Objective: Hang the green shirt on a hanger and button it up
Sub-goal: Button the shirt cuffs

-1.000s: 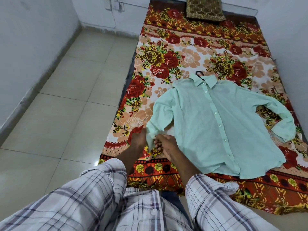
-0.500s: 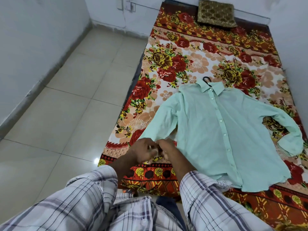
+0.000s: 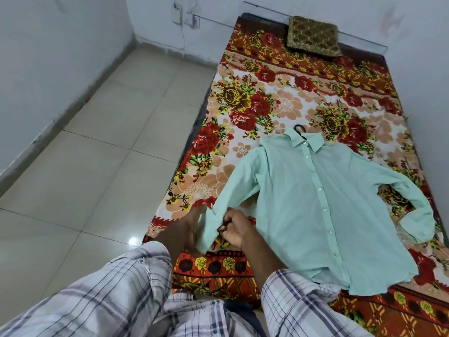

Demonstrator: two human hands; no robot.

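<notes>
1. At the very bottom, nearer than the hands, are the person's two arms in checked sleeves (image 3: 109, 288).
2. Just past the sleeves, the left hand (image 3: 190, 227) lies along the left side of a shirt cuff (image 3: 208, 233). Its fingers look fairly straight and touch the cloth. The cuff hides the thumb, so I cannot tell if this hand grips it.
3. Right beside it, the right hand (image 3: 234, 231) has its fingers curled. They pinch the other edge of the same cuff, so the cuff sits between the two hands.
4. To the right of the right hand and a bit beyond it, the green shirt (image 3: 315, 203) lies flat on the bed (image 3: 243, 105), front side up. Its front lies closed, with a row of white buttons down the middle. Its other sleeve bends round, well off to the right of both hands.
5. Left of the left hand is a floor (image 3: 97, 166) of pale tiles.
6. Well beyond the hands, the black hook of the hanger (image 3: 299, 128) pokes out of the collar. The shirt hides the rest of it.
7. A blanket (image 3: 264, 108) with big red and yellow flowers covers the bed all around the shirt.
8. Farthest from the hands, a brown and gold cushion (image 3: 313, 36) sits at the far end of the bed, by the white wall (image 3: 279, 10).
</notes>
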